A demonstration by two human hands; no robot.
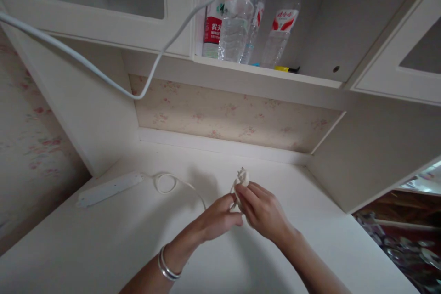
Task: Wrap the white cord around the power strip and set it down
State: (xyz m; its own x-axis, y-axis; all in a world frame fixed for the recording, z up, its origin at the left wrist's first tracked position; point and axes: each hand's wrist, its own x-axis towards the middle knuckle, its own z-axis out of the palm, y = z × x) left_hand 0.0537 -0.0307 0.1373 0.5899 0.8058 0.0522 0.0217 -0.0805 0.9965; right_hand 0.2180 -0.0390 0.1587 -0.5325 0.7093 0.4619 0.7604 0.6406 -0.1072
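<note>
A white power strip (109, 188) lies at the left on the white counter. Its white cord (184, 183) makes a small loop beside the strip, then runs right to my hands. My left hand (220, 218), with silver bangles on the wrist, is closed around part of the cord. Just to its right, my right hand (262, 206) grips the bunched cord close to the plug (242, 174). The plug's metal prongs point up and away from me. My fingers partly hide the gathered cord.
Plastic bottles (237, 27) stand on an open cabinet shelf (268, 76) above the counter (165, 248). A thick white cable (86, 62) hangs across the upper left, in front of the cabinet. Side panels (386, 147) border the counter; blurred items lie beyond its right edge.
</note>
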